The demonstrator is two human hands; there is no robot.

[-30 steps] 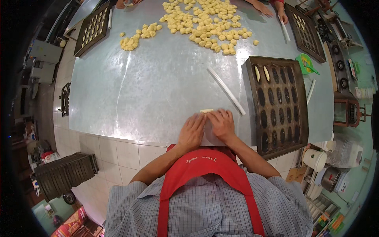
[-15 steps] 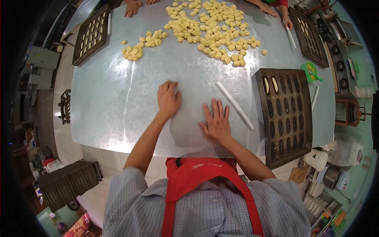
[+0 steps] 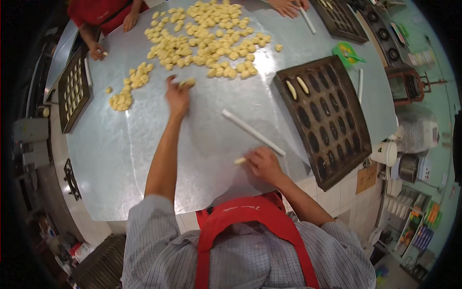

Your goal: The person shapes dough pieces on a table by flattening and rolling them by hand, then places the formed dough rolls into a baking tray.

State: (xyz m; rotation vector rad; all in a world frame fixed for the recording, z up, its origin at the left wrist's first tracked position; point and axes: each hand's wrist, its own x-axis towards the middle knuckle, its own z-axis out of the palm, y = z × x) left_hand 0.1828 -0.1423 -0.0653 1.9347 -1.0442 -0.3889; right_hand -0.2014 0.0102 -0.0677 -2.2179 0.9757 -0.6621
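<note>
My left hand (image 3: 177, 96) is stretched out ahead over the metal table, just short of the big spread of pale yellow dough balls (image 3: 207, 41). A dough ball (image 3: 186, 83), smeared by motion, is between its fingers. Closer to me, my right hand (image 3: 263, 164) pinches a short dough roll (image 3: 240, 161) by one end, low over the table. A white rolling pin (image 3: 253, 132) lies slantwise between my hands. Right of it rests a dark moulded baking tray (image 3: 321, 182) with two dough rolls (image 3: 297, 88) in its far left hollows.
A smaller dough-ball cluster (image 3: 121, 101) lies at left. Beyond stand a filled tray (image 3: 72, 94) and another tray (image 3: 339, 19), each near a white rod. A green container (image 3: 347, 54) sits behind my tray. Co-workers' hands (image 3: 97, 51) are at the far edge.
My left hand has moved forward and now has a dough ball. My right hand, flat before, now pinches a dough roll. The view has turned rightward; a co-worker has come into sight.
</note>
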